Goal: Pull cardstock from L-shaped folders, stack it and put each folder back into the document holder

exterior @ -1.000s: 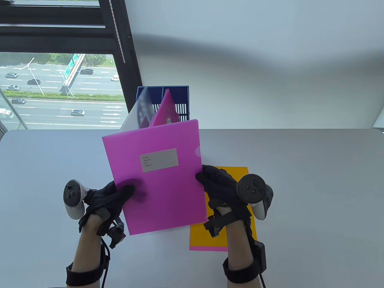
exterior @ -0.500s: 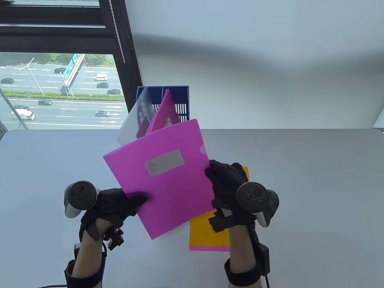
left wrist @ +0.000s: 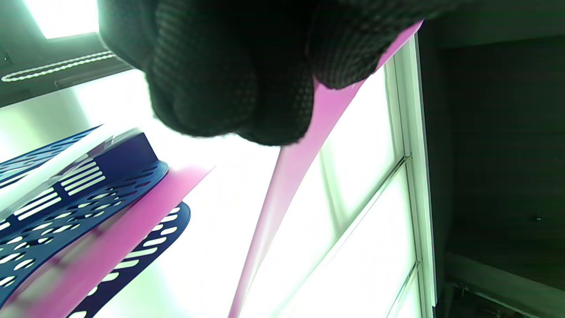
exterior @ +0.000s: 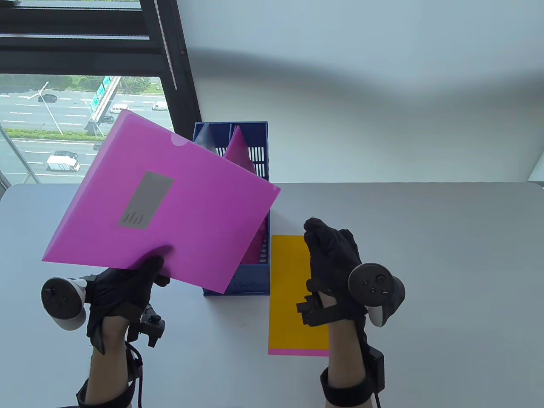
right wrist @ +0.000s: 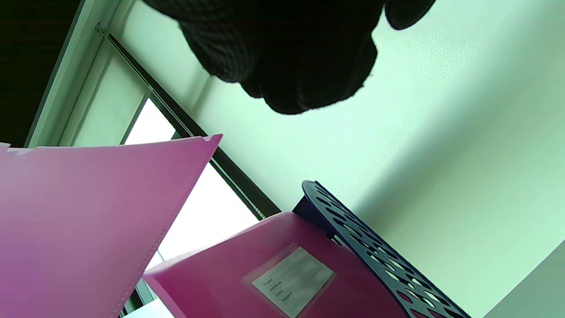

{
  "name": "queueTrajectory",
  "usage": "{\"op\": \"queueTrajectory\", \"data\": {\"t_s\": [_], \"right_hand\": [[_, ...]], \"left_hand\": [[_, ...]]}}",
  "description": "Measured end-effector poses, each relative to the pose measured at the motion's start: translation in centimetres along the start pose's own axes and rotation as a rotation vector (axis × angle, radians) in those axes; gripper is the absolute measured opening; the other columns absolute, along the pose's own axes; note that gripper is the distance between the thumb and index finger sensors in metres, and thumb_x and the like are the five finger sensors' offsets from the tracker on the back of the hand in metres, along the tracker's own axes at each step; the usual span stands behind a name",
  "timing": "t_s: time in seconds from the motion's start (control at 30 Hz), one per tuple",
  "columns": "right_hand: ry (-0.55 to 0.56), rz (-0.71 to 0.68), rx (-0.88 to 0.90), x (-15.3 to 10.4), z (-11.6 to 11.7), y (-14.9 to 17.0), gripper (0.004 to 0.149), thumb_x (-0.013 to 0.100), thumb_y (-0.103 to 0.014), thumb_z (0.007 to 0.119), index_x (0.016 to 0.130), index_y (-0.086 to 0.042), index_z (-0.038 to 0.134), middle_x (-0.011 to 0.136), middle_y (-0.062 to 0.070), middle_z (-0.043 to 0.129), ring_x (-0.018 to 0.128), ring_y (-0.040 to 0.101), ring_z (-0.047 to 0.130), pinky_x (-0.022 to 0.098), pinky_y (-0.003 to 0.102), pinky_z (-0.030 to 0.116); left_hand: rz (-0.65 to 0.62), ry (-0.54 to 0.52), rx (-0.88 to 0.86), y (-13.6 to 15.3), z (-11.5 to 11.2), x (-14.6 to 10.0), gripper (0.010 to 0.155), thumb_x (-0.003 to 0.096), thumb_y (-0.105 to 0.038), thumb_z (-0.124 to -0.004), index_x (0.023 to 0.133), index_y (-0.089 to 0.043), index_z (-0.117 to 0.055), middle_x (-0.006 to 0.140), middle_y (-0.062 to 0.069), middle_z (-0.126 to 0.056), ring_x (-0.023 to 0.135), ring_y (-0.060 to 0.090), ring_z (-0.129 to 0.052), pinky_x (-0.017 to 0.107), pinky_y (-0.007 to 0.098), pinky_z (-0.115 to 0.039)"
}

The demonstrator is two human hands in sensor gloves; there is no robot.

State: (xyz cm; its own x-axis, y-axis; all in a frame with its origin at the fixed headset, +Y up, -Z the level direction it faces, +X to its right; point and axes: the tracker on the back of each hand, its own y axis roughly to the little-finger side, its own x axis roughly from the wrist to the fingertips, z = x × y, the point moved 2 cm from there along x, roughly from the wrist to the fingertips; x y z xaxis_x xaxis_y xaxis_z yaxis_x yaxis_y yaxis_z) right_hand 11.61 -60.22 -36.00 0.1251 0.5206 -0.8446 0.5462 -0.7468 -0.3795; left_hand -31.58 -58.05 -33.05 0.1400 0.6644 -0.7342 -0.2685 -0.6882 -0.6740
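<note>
My left hand [exterior: 154,264] pinches the lower edge of a pink L-shaped folder [exterior: 165,204] with a grey label, holding it tilted in the air over the table's left side and in front of the blue document holder [exterior: 256,281]. In the left wrist view the folder [left wrist: 291,176] runs edge-on out of my gloved fingers [left wrist: 229,75]. My right hand [exterior: 319,233] hovers loosely curled over the yellow cardstock [exterior: 291,293] and holds nothing. A pink sheet [exterior: 297,352] peeks out under the yellow one. Another pink folder [right wrist: 287,274] stands in the holder [right wrist: 375,247].
A translucent folder [exterior: 205,135] also stands in the holder at its far left. The cardstock stack lies just right of the holder. A dark-framed window [exterior: 170,63] lies behind the table's far left and a white wall [exterior: 361,106] behind the rest.
My right hand let go of the pink folder and stayed over the yellow cardstock. My left hand swung the folder up and to the left, turning it anticlockwise and uncovering the holder's front.
</note>
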Motion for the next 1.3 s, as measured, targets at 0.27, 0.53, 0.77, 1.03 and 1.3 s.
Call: {"op": "queueTrajectory", "data": {"t_s": [0.27,0.53,0.77,1.03,1.3], "right_hand": [[-0.029,0.009,0.0,0.1,0.7,0.2,0.04,0.061,-0.041,0.078,0.099,-0.028,0.077,0.088,-0.001,0.087,0.065,0.018,0.089,0.079,0.052,0.046],[-0.048,0.011,-0.007,0.1,1.1,0.2,0.04,0.061,-0.042,0.078,0.099,-0.028,0.077,0.089,-0.001,0.087,0.065,0.018,0.089,0.079,0.052,0.045],[-0.061,0.013,-0.015,0.1,1.4,0.1,0.04,0.061,-0.042,0.078,0.099,-0.028,0.076,0.089,-0.001,0.087,0.066,0.018,0.089,0.079,0.052,0.045],[-0.099,0.022,-0.035,0.1,2.5,0.3,0.04,0.061,-0.041,0.077,0.099,-0.028,0.076,0.089,-0.001,0.087,0.066,0.018,0.089,0.079,0.052,0.045],[-0.153,0.032,-0.065,0.1,3.8,0.5,0.04,0.061,-0.041,0.077,0.099,-0.028,0.076,0.09,-0.001,0.087,0.067,0.018,0.089,0.08,0.052,0.044]], "left_hand": [[-0.032,-0.227,0.001,-1.0,1.6,-0.9,0.046,0.0601,-0.039,-0.075,0.098,-0.013,-0.081,0.064,0.001,-0.099,0.044,0.024,-0.105,0.069,0.054,-0.071],[-0.002,-0.324,0.173,-1.2,2.5,-1.6,0.048,0.0606,-0.038,-0.073,0.101,-0.013,-0.077,0.068,0.002,-0.098,0.049,0.025,-0.105,0.071,0.054,-0.068],[0.068,-0.238,0.392,0.0,0.6,-1.1,0.049,0.0604,-0.036,-0.073,0.102,-0.011,-0.075,0.071,0.004,-0.097,0.052,0.028,-0.103,0.072,0.056,-0.064],[0.2,-0.127,0.527,4.3,-3.1,-1.0,0.049,0.0585,-0.036,-0.077,0.098,-0.007,-0.079,0.068,0.006,-0.099,0.048,0.03,-0.105,0.07,0.056,-0.065],[0.319,-0.018,0.545,7.7,-5.3,-1.5,0.048,0.0574,-0.037,-0.08,0.092,-0.005,-0.085,0.064,0.006,-0.101,0.043,0.029,-0.106,0.066,0.057,-0.068]]}}
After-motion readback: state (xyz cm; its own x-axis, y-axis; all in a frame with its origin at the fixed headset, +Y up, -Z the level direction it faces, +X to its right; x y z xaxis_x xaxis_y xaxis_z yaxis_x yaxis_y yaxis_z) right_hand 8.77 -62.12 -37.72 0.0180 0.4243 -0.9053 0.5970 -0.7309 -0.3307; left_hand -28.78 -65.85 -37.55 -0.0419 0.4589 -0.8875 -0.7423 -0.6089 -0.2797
